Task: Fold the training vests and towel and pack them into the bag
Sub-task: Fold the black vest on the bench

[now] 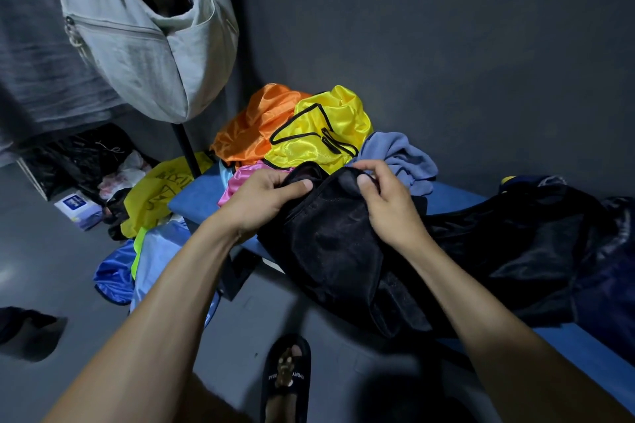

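Note:
A black mesh bag (330,244) lies on the blue bench (196,199) in front of me. My left hand (261,196) pinches its upper rim on the left, and my right hand (388,203) grips the rim on the right, so the mouth is held between them. Behind the bag sits a heap of vests: an orange vest (247,127), a yellow vest with black trim (319,127) and a pink vest (237,178) partly under my left hand. A grey-blue towel (402,154) is bunched to the right of the yellow vest.
A grey bag (147,31) hangs from a black pole (187,148) at upper left. Yellow and blue vests (113,275), a black plastic sack (79,154) and a small box (74,204) lie on the floor at left. Dark clothing (549,244) covers the bench's right. My sandalled foot (287,374) is below.

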Demonstrator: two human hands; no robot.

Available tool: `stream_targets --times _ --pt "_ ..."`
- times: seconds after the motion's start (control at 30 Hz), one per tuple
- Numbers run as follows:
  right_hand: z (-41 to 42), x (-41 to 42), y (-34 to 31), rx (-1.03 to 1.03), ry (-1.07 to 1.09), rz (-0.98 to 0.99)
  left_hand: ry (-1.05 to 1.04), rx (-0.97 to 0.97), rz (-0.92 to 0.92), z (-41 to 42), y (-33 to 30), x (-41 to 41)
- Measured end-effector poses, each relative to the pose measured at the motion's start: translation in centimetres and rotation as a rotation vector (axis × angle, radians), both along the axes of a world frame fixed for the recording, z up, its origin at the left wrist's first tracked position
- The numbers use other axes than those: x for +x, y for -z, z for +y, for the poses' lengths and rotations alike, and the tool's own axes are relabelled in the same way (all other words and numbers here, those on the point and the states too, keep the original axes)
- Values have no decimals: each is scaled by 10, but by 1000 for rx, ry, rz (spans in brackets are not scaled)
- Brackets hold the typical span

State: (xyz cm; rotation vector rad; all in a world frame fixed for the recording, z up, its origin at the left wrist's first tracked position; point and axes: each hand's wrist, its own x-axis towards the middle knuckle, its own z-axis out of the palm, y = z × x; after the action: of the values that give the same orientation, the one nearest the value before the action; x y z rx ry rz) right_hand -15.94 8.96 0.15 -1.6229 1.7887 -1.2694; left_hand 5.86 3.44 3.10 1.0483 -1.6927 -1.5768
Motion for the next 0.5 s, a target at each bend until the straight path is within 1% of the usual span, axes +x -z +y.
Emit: stream_targets --times 0.07,0.1,0.17,0.27,0.37,0.43,0.5 --pt "2 -2 -3 12 -95 -23 -19 -4 6 0 -1 -1" --pt "3 -3 -2 -5 -120 9 -30 -4 4 0 -1 -1" --pt "3 -4 -1 -81 -78 126 -49 -10 -11 0 -1 -2" --pt "4 -5 -3 -251 23 226 -61 -14 -30 1 -1 -2" --pt "4 -8 -4 -301 12 291 -80 -17 -46 0 -1 -2" --pt "7 -8 -8 -249 -40 234 -88 -1 -44 -1 0 -2" --pt "16 -5 -24 -123 -212 45 -95 9 -50 -1 1 -1"
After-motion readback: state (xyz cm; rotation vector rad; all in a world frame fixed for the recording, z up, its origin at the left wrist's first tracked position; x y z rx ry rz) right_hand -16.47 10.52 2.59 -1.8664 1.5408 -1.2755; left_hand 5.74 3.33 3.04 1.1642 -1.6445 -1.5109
